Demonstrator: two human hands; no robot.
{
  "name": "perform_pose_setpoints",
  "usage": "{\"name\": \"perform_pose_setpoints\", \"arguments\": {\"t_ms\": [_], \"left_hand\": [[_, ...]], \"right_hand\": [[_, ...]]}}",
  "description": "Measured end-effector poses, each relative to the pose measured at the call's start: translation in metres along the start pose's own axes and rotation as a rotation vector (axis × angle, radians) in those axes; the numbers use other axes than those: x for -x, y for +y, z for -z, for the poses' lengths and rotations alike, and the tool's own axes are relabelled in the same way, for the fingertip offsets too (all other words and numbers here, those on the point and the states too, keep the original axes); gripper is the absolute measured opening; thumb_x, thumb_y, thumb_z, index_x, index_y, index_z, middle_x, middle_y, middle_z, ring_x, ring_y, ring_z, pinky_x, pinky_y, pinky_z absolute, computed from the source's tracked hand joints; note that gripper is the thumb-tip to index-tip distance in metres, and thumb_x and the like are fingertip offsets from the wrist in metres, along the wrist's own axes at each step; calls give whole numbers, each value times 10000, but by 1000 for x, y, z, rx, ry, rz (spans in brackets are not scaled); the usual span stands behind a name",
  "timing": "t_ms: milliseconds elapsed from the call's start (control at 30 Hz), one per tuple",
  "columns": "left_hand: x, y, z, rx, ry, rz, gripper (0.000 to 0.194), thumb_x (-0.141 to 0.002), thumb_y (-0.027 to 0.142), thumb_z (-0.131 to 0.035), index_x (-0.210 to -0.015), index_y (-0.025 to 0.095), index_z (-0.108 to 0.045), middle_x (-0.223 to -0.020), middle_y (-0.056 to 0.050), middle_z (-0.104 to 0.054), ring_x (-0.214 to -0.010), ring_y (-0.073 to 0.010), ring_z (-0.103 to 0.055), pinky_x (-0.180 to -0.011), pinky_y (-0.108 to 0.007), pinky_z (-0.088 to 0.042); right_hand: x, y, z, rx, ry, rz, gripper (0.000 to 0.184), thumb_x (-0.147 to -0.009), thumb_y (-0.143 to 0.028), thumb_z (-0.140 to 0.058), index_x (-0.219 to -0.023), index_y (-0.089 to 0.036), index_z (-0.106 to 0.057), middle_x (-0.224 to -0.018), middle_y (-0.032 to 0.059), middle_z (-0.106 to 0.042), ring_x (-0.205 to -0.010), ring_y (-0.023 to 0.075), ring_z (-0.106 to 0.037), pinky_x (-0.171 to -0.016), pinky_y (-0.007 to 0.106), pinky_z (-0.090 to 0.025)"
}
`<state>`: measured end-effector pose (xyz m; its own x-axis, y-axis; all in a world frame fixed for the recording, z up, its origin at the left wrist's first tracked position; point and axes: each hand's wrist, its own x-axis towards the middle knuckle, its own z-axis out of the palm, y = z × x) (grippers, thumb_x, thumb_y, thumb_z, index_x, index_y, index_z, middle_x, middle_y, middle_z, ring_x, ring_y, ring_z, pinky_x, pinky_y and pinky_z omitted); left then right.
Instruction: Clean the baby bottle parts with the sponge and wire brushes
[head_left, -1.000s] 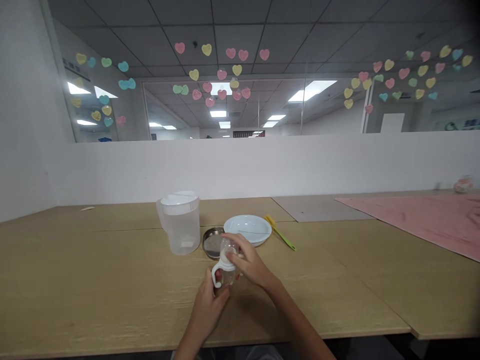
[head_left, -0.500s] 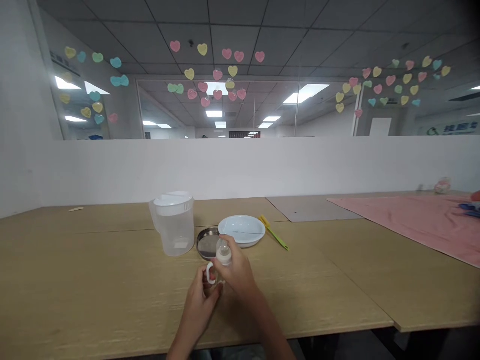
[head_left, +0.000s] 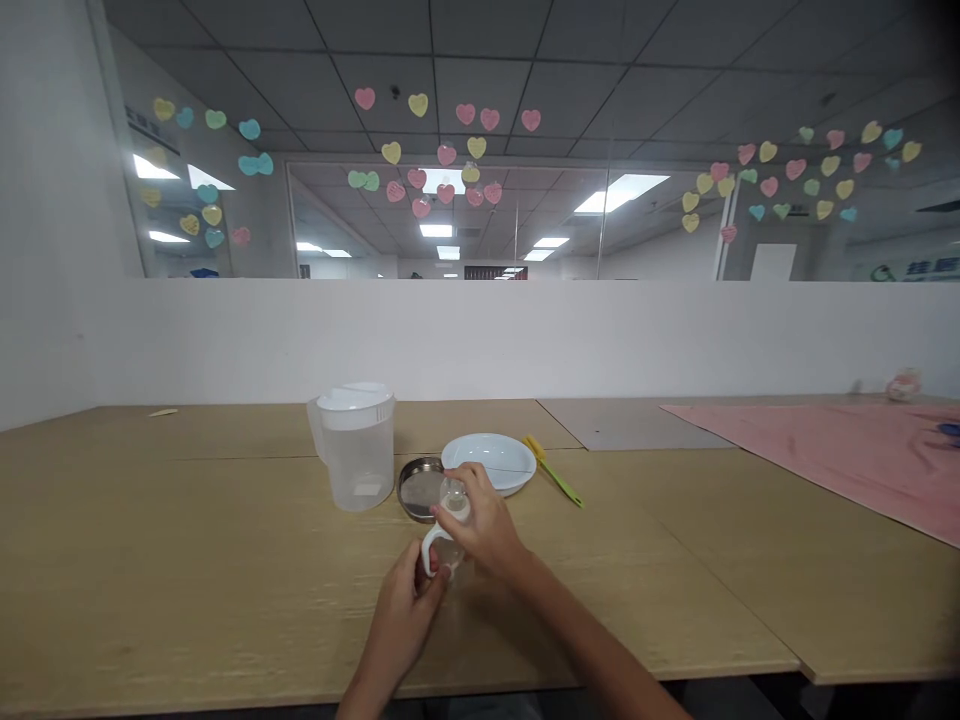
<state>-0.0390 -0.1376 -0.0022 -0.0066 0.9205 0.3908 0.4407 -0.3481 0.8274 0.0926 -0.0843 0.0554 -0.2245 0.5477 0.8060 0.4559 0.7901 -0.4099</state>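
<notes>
A clear baby bottle (head_left: 448, 551) with a white handle is held between both hands above the near part of the table. My left hand (head_left: 405, 605) is closed around its lower part, by the handle. My right hand (head_left: 484, 520) grips the top from the right, its fingers around the white collar and clear cap (head_left: 453, 492). Just beyond the bottle lies a round metal dish (head_left: 420, 488), partly covered by the right hand. Behind that hand stands a white bowl (head_left: 499, 458).
A clear plastic pitcher (head_left: 361, 455) with a white lid stands left of the metal dish. A brush (head_left: 559, 478) with yellow bristles and a green handle lies right of the bowl. Pink cloth (head_left: 840, 450) covers the far right of the wooden table (head_left: 187, 560).
The view has shifted slightly. My right forearm has swung outward to the right and the right hand has turned at the bottle's top. Both hands still hold the bottle.
</notes>
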Motion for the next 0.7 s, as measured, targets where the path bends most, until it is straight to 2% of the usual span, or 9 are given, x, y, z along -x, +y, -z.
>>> {"name": "perform_pose_setpoints", "arguments": {"t_ms": [100,233,333,433,533,700], "left_hand": [[0,2,-2,7,-13,-43,243,-793,401,-466,-718,170,-482,-652,15,-479,-608,-134,-432,-572,-222,-340],[-1,1,-4,24,-58,-50,239,-795,394,-467,-712,170,-477,-641,21,-459,-599,-127,-415,-565,-215,-328],[-2,-1,-3,26,-88,-38,245,-791,405,-472,-712,173,-456,-638,27,-433,-603,-125,-405,-568,-216,-320],[-2,-2,-2,21,-98,-36,256,-794,409,-465,-692,178,-425,-642,29,-413,-615,-127,-397,-576,-221,-312],[-3,-2,-2,28,-101,-46,267,-802,415,-449,-683,180,-408,-648,28,-406,-617,-127,-387,-576,-226,-307],[-3,-1,-1,34,-110,-43,261,-792,415,-452,-687,181,-406,-662,25,-409,-624,-130,-378,-588,-233,-310]], "right_hand": [[-1,19,2,-34,57,104,343,-719,-279,-599,-1040,-189,-523,-945,68,-593,-893,194,-568,-787,313,-458],[2,33,-1,-99,96,117,359,-735,-301,-587,-1067,-184,-519,-995,77,-617,-911,193,-582,-806,301,-459],[5,35,-1,-124,57,145,383,-755,-341,-575,-1098,-183,-516,-1050,86,-608,-974,203,-564,-846,307,-443],[6,34,1,-175,16,163,343,-830,-361,-473,-1121,-185,-516,-1075,83,-603,-997,194,-554,-857,303,-432],[5,33,1,-221,17,134,322,-875,-357,-386,-1106,-190,-535,-1037,72,-616,-959,179,-565,-833,290,-437],[3,25,-3,-225,23,117,304,-874,-343,-391,-1069,-180,-558,-971,65,-628,-882,164,-574,-790,272,-443]]}}
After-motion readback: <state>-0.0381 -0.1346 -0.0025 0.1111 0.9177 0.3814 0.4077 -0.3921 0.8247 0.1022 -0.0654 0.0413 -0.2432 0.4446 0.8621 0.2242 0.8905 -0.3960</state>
